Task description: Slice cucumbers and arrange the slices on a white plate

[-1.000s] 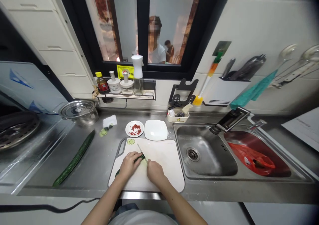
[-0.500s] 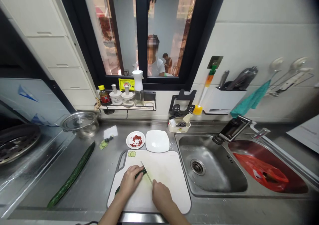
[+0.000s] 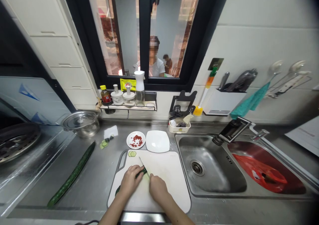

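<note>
A white cutting board (image 3: 171, 185) lies on the steel counter. My left hand (image 3: 131, 181) is closed on a piece of dark green cucumber (image 3: 141, 172) on the board, and another dark green part shows beside my left wrist. My right hand (image 3: 158, 188) is closed round the handle of a knife (image 3: 144, 166), whose blade crosses the right end of the cucumber piece. Thin cucumber slices (image 3: 132, 154) lie at the board's top left corner. Behind the board are a plate with red chopped bits (image 3: 136, 140) and a white square plate (image 3: 157, 141).
A whole cucumber (image 3: 72, 176) lies on the left counter near a lidded pot (image 3: 81, 123). On the right is a double sink (image 3: 211, 165) with a red bag (image 3: 261, 173). A seasoning shelf (image 3: 127, 107) hangs below the window, where a person is reflected.
My right hand and the knife have shifted slightly left and up, with the blade tip further forward on the board. My left hand stays on the cucumber piece. The view has moved a little.
</note>
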`<control>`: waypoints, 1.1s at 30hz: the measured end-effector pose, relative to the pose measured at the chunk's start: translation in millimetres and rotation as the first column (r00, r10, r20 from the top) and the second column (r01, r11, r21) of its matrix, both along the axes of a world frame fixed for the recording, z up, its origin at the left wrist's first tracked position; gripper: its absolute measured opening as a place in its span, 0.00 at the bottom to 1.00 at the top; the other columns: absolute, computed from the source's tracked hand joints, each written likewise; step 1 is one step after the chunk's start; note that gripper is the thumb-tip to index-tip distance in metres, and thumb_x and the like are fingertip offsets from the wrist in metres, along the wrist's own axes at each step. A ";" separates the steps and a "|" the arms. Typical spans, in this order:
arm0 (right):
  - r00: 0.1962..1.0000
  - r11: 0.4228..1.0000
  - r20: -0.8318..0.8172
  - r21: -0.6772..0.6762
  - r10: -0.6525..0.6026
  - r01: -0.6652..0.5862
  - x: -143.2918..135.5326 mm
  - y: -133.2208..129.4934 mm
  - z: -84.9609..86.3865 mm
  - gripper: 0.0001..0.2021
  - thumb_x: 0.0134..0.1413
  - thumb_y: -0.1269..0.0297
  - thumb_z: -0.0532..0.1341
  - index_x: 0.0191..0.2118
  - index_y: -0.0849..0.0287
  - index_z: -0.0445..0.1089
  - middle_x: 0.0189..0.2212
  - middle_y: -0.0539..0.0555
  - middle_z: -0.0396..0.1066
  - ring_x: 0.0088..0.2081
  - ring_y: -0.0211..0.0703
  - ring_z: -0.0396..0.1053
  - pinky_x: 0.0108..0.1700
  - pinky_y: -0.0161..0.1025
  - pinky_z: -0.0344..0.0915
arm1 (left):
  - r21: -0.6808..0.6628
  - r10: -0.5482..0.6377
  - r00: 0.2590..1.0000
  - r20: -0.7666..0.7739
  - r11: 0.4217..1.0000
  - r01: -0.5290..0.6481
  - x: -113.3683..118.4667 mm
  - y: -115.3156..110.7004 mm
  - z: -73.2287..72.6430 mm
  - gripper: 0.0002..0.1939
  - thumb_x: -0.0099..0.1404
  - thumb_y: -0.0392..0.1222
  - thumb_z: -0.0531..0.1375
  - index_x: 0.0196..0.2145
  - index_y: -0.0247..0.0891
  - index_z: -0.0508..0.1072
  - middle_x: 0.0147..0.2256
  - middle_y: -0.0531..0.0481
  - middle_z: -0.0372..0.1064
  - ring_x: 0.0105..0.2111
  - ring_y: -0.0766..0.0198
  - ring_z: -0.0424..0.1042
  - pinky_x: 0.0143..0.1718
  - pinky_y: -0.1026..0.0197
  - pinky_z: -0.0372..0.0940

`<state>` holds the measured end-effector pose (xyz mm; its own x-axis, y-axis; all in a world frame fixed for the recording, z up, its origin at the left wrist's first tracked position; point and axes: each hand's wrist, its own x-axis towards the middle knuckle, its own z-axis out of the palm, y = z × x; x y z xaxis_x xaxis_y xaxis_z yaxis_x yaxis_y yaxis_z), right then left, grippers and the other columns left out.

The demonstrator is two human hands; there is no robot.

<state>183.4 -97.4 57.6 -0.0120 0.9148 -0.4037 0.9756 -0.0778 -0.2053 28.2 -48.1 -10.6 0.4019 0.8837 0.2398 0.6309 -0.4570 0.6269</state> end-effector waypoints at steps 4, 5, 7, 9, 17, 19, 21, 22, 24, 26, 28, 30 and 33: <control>1.000 1.000 -0.017 0.002 -0.003 0.003 -0.8 1.8 0.8 0.22 0.55 0.82 0.44 0.50 0.68 0.69 0.41 0.65 0.74 0.46 0.50 0.73 0.44 0.40 0.66 | -0.012 -0.002 1.000 -0.011 1.000 0.002 0.0 -0.2 1.3 0.15 0.65 0.42 0.54 0.47 0.44 0.75 0.41 0.46 0.74 0.42 0.57 0.71 0.45 0.54 0.67; 1.000 1.000 -0.019 0.004 -0.006 0.006 -0.8 1.5 0.8 0.22 0.55 0.82 0.44 0.50 0.68 0.69 0.41 0.65 0.75 0.46 0.50 0.73 0.44 0.40 0.66 | -0.016 -0.003 1.000 -0.010 1.000 0.003 -0.1 -0.2 1.4 0.15 0.65 0.42 0.54 0.46 0.44 0.75 0.41 0.46 0.74 0.42 0.57 0.71 0.45 0.54 0.67; 1.000 1.000 -0.025 0.011 -0.015 0.015 -0.6 0.2 0.7 0.22 0.56 0.81 0.45 0.50 0.67 0.69 0.40 0.65 0.75 0.45 0.50 0.73 0.44 0.40 0.65 | -0.019 -0.004 1.000 -0.004 1.000 0.004 -0.3 -0.2 1.3 0.14 0.65 0.43 0.54 0.46 0.44 0.75 0.41 0.46 0.74 0.42 0.57 0.71 0.46 0.54 0.67; 0.999 1.000 -0.030 0.022 -0.021 0.022 -0.1 -1.8 0.4 0.21 0.56 0.81 0.45 0.50 0.67 0.69 0.40 0.65 0.75 0.45 0.50 0.73 0.44 0.39 0.65 | -0.014 -0.004 1.000 0.005 1.000 0.004 -0.4 -0.4 0.7 0.15 0.65 0.43 0.54 0.46 0.44 0.76 0.41 0.46 0.74 0.42 0.57 0.71 0.46 0.54 0.67; 1.000 1.000 -0.012 -0.005 -0.024 0.024 9.6 -20.6 -0.2 0.22 0.55 0.82 0.46 0.49 0.66 0.69 0.40 0.65 0.75 0.45 0.50 0.73 0.44 0.40 0.65 | 0.010 0.009 1.000 -0.006 1.000 -0.009 0.5 -3.5 0.7 0.15 0.65 0.44 0.55 0.46 0.46 0.76 0.41 0.46 0.74 0.42 0.57 0.71 0.44 0.55 0.67; 1.000 0.999 0.003 -0.022 -0.023 0.023 13.1 -27.5 2.1 0.21 0.55 0.82 0.46 0.49 0.66 0.69 0.40 0.66 0.75 0.45 0.51 0.73 0.44 0.41 0.66 | 0.013 0.012 1.000 -0.008 1.000 -0.012 0.6 -4.2 1.9 0.14 0.65 0.44 0.55 0.46 0.46 0.76 0.41 0.46 0.74 0.42 0.57 0.71 0.43 0.55 0.67; 1.000 0.999 0.002 -0.033 -0.021 0.021 16.3 -34.3 5.5 0.21 0.55 0.81 0.46 0.49 0.66 0.69 0.40 0.66 0.74 0.45 0.52 0.73 0.44 0.42 0.66 | 0.007 0.013 1.000 -0.011 1.000 -0.013 0.5 -4.6 2.9 0.15 0.65 0.44 0.55 0.46 0.46 0.76 0.40 0.46 0.73 0.41 0.57 0.71 0.44 0.55 0.67; 1.000 0.999 -0.001 -0.039 -0.021 0.021 17.6 -37.4 7.3 0.21 0.56 0.80 0.46 0.49 0.66 0.69 0.40 0.66 0.74 0.45 0.52 0.73 0.44 0.42 0.66 | 0.000 0.012 1.000 -0.012 1.000 -0.012 0.4 -4.7 3.1 0.15 0.65 0.44 0.55 0.47 0.45 0.75 0.41 0.46 0.73 0.42 0.57 0.71 0.45 0.55 0.67; 1.000 0.998 -0.009 -0.054 -0.026 0.025 19.9 -42.8 10.9 0.21 0.56 0.80 0.45 0.49 0.66 0.69 0.40 0.66 0.74 0.45 0.52 0.73 0.44 0.42 0.66 | -0.013 0.009 1.000 -0.013 1.000 -0.010 0.3 -4.6 3.0 0.15 0.65 0.44 0.55 0.47 0.45 0.75 0.41 0.46 0.73 0.42 0.57 0.71 0.46 0.54 0.66; 0.999 0.997 -0.017 -0.065 -0.034 0.033 22.0 -46.6 14.1 0.20 0.56 0.80 0.45 0.48 0.66 0.69 0.41 0.66 0.74 0.45 0.53 0.73 0.44 0.42 0.66 | -0.021 0.008 1.000 -0.015 1.000 -0.008 0.2 -4.0 2.3 0.15 0.65 0.44 0.55 0.47 0.45 0.75 0.41 0.46 0.73 0.42 0.57 0.71 0.46 0.54 0.66; 0.999 0.997 -0.027 -0.072 -0.041 0.039 24.7 -48.9 17.0 0.20 0.56 0.79 0.46 0.48 0.66 0.70 0.41 0.66 0.74 0.45 0.53 0.72 0.44 0.42 0.65 | -0.026 0.007 1.000 -0.017 1.000 -0.007 0.1 -2.9 1.4 0.14 0.65 0.43 0.55 0.46 0.45 0.75 0.42 0.46 0.73 0.43 0.58 0.71 0.47 0.54 0.66; 0.998 0.996 -0.042 -0.078 -0.053 0.049 28.8 -49.7 20.2 0.19 0.57 0.78 0.46 0.47 0.65 0.70 0.41 0.65 0.74 0.45 0.52 0.72 0.44 0.42 0.65 | -0.033 0.013 1.000 -0.017 0.999 -0.014 -0.1 -1.7 0.7 0.15 0.65 0.43 0.55 0.47 0.45 0.75 0.43 0.47 0.74 0.43 0.58 0.71 0.47 0.54 0.66; 0.996 0.995 -0.057 -0.071 -0.070 0.066 37.0 -49.6 25.1 0.17 0.60 0.73 0.46 0.45 0.63 0.71 0.41 0.64 0.74 0.44 0.51 0.72 0.42 0.40 0.64 | -0.059 0.046 0.999 -0.016 0.997 -0.047 -1.0 -1.0 0.8 0.19 0.64 0.44 0.56 0.52 0.44 0.71 0.46 0.46 0.73 0.45 0.57 0.71 0.49 0.54 0.66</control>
